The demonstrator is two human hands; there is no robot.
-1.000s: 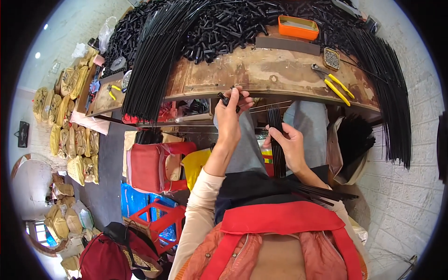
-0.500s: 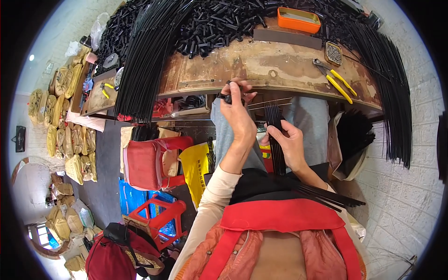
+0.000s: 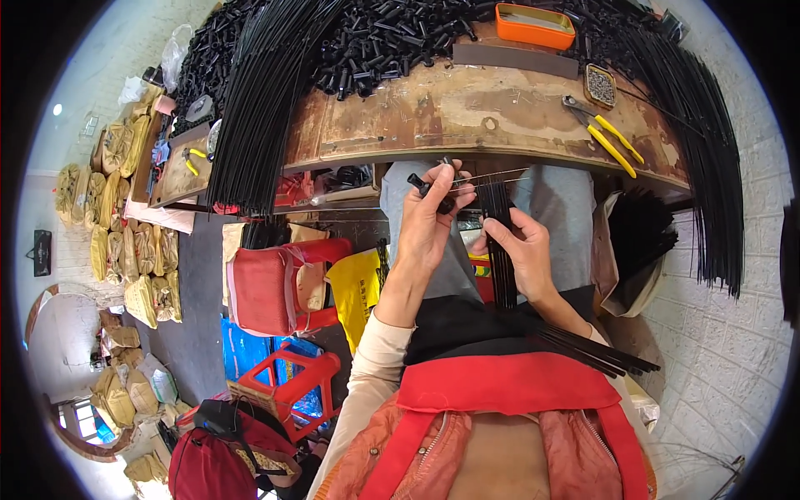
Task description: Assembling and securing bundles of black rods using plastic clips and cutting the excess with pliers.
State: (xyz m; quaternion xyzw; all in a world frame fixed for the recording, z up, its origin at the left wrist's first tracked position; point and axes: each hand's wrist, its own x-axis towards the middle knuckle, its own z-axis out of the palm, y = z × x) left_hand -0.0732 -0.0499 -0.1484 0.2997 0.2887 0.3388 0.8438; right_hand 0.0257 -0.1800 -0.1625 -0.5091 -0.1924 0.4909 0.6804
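My left hand [image 3: 423, 221] is closed around a few short black tubular pieces [image 3: 417, 182], just below the table's front edge. My right hand [image 3: 518, 246], a little lower and to the right, pinches a flat bundle of thin black rods [image 3: 495, 200], which hangs over my lap. Two thin metal wires [image 3: 515, 172] stretch from beside my left fingers across the top of this bundle; how they are fixed is hidden. More black rods [image 3: 596, 352] lie across my lap beside my right forearm.
A worn wooden table [image 3: 400, 125] carries a heap of short black tubes [image 3: 375, 50], an orange tin [image 3: 533, 32], a small tray of metal bits [image 3: 599, 87] and yellow-handled pliers [image 3: 612, 146]. Long black rods overhang it at left [image 3: 258, 125] and right [image 3: 708, 167]. Red stools [image 3: 262, 287] stand left.
My left hand has shifted down and turned, so the black pieces and the wires beside it show more. My right hand keeps hold of the rods, nearly still.
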